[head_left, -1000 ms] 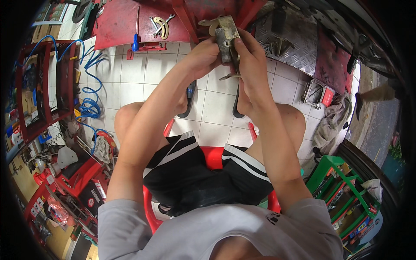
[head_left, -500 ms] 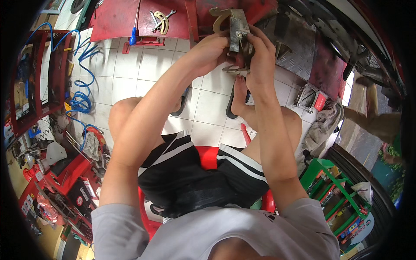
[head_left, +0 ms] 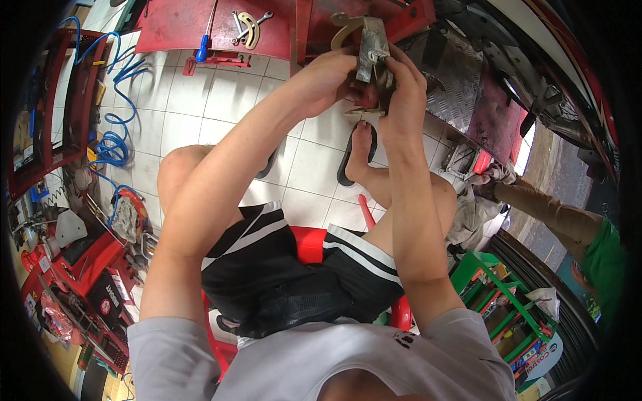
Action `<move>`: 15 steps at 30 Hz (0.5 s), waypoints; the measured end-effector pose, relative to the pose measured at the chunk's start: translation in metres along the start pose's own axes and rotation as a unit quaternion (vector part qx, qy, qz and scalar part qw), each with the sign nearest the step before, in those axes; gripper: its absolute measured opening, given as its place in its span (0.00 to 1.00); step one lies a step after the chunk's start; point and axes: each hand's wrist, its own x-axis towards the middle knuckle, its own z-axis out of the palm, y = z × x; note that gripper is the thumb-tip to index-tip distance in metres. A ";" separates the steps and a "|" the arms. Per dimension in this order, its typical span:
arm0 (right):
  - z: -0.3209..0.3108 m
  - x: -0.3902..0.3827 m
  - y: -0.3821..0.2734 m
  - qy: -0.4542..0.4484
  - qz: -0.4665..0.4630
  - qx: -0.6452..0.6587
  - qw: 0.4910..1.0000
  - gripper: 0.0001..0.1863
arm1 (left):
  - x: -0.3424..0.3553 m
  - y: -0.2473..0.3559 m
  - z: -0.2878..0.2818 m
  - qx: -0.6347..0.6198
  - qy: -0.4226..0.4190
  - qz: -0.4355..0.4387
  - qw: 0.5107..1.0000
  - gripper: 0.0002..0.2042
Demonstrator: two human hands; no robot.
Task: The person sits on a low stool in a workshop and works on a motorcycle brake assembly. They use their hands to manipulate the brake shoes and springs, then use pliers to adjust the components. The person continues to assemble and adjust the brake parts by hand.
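Metal bracket (head_left: 372, 50): held up between both hands at the near side of the red frame bar (head_left: 413, 21), with a curved arm pointing up and away to the left; whether the bar is touched cannot be told.
Left hand (head_left: 332, 75): placed at the left side of the bracket; its fingers are curled in against the metal and partly hidden.
Right hand (head_left: 406, 85): wrapped around the right side of the bracket, which is grasped by the fingers, with the thumb laid near its front face.
Red worktop (head_left: 175, 28): occupied by a blue-handled screwdriver (head_left: 202, 48) whose handle is projected past the near edge, and by an open-ended wrench (head_left: 259, 21) crossed with a curved slotted plate (head_left: 251, 37).
Tiled floor (head_left: 313, 164): covered with white tiles; a sandal (head_left: 345, 164) is worn on the right foot.
Red stool (head_left: 309, 244): sat on, with the knees spread.
Left side: a coiled blue hose (head_left: 112, 150) is seen near a red metal rack (head_left: 49, 134).
Right side: a green tool rack (head_left: 496, 284) is placed below a grey cloth (head_left: 470, 219); tan trousers (head_left: 558, 212) and a green shirt (head_left: 605, 264) are worn by another person.
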 end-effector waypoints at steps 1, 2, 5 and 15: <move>-0.001 0.000 0.000 -0.002 -0.003 -0.001 1.000 0.19 | 0.001 0.000 -0.001 -0.015 -0.010 -0.001 1.000 0.13; -0.001 0.001 0.001 -0.002 -0.004 -0.001 1.000 0.19 | 0.001 0.000 -0.003 -0.030 -0.019 -0.002 0.999 0.13; -0.002 0.002 0.003 -0.007 -0.007 -0.001 1.000 0.19 | 0.002 -0.001 -0.005 -0.050 -0.034 -0.005 0.998 0.12; 0.002 0.002 0.002 0.011 -0.018 0.005 1.000 0.18 | 0.002 -0.002 0.001 -0.012 0.002 0.002 1.000 0.12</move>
